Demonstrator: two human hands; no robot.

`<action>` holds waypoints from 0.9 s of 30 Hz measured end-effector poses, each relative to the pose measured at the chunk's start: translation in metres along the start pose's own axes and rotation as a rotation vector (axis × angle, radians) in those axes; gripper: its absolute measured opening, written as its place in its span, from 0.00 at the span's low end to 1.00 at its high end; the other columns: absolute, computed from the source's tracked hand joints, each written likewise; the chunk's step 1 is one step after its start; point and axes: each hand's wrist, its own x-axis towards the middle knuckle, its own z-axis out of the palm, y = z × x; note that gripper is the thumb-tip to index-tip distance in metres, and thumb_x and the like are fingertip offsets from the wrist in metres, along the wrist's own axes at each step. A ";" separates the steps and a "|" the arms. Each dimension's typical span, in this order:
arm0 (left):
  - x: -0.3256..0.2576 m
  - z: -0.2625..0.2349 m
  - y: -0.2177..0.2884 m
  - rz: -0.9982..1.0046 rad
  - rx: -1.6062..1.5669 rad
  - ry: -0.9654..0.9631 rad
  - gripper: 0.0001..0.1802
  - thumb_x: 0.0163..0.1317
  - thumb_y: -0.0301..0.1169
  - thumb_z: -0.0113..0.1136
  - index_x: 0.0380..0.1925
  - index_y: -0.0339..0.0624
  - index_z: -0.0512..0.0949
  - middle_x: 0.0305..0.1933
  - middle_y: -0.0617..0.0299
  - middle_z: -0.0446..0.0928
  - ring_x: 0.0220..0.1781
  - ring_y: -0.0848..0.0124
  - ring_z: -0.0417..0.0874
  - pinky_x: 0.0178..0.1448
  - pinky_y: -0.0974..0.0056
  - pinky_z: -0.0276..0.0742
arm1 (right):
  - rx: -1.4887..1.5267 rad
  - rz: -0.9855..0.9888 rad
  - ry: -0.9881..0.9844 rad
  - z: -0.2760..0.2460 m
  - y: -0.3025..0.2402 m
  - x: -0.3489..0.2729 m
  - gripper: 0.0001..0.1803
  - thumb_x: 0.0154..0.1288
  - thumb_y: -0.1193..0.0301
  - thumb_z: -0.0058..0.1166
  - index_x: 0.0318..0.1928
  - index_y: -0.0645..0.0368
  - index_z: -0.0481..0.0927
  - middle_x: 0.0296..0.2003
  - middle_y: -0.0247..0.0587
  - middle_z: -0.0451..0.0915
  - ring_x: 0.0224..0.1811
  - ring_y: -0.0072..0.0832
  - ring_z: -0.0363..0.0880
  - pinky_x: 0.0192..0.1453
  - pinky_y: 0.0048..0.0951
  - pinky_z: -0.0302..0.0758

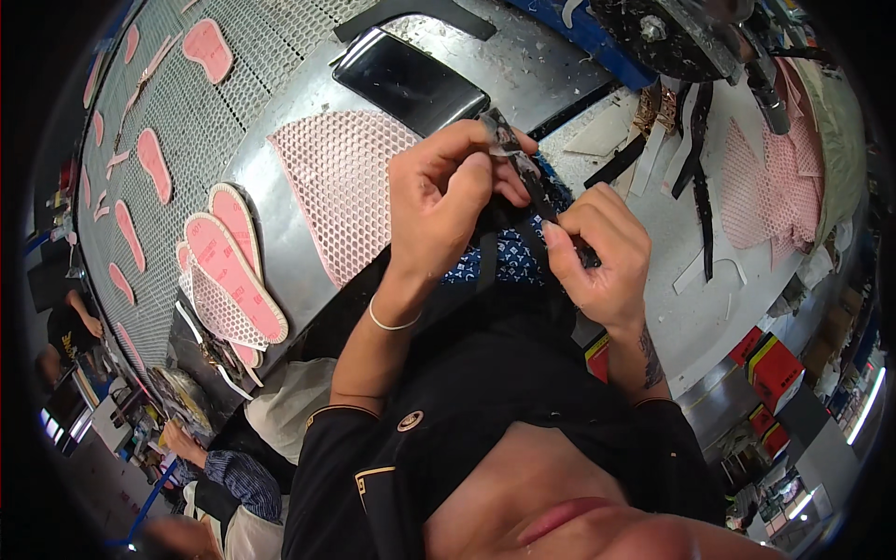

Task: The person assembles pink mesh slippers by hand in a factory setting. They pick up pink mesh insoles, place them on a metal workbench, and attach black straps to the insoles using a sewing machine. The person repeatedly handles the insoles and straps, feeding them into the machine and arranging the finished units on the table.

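Observation:
Close in front of my chest, a narrow dark strip (pixel 534 185) with pale specks is stretched slantwise between my hands. My left hand (pixel 439 191) pinches its upper end between thumb and fingers. Lower down, my right hand (pixel 602 252) is closed on the strip with the thumb pressed on top. Under the hands lies blue cloth with a white pattern (pixel 495 261), partly covered. Beside my left hand, a piece of pink mesh (pixel 341 182) rests on the metal table (pixel 285 215). A black phone (pixel 411 82) sits just beyond it.
Stacked pink slipper soles (pixel 233 275) lie at left by a mesh conveyor (pixel 271 56) carrying pink sole pieces (pixel 207 51). A machine (pixel 663 37) stands far right. Dark strips (pixel 695 140) and pink mesh pieces (pixel 789 182) lie right. A co-worker (pixel 238 481) sits lower left.

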 end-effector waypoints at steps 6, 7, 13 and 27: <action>0.004 0.007 0.002 -0.078 0.172 0.096 0.13 0.66 0.26 0.54 0.46 0.26 0.77 0.36 0.55 0.81 0.31 0.75 0.81 0.39 0.72 0.78 | -0.158 -0.104 0.050 -0.001 0.005 -0.004 0.07 0.45 0.79 0.63 0.23 0.60 0.76 0.21 0.37 0.70 0.22 0.34 0.68 0.24 0.32 0.66; 0.005 0.007 0.002 -0.063 0.232 0.115 0.14 0.67 0.27 0.54 0.46 0.26 0.77 0.37 0.53 0.81 0.32 0.73 0.81 0.39 0.71 0.78 | -0.169 -0.111 0.056 -0.002 0.006 -0.004 0.08 0.44 0.79 0.63 0.23 0.60 0.76 0.21 0.37 0.70 0.22 0.33 0.68 0.24 0.32 0.66; 0.008 0.006 0.006 0.069 0.092 0.150 0.08 0.60 0.21 0.61 0.40 0.31 0.78 0.35 0.62 0.80 0.34 0.79 0.81 0.40 0.75 0.78 | -0.168 -0.173 0.048 0.001 0.013 -0.004 0.08 0.43 0.78 0.64 0.23 0.60 0.76 0.21 0.36 0.70 0.21 0.33 0.67 0.23 0.31 0.65; 0.009 0.005 0.012 -0.073 0.131 0.156 0.06 0.61 0.21 0.58 0.37 0.28 0.79 0.32 0.57 0.81 0.33 0.74 0.82 0.42 0.72 0.79 | -0.168 -0.136 0.073 0.000 0.010 -0.013 0.06 0.46 0.81 0.62 0.24 0.62 0.77 0.22 0.38 0.72 0.23 0.35 0.68 0.26 0.31 0.65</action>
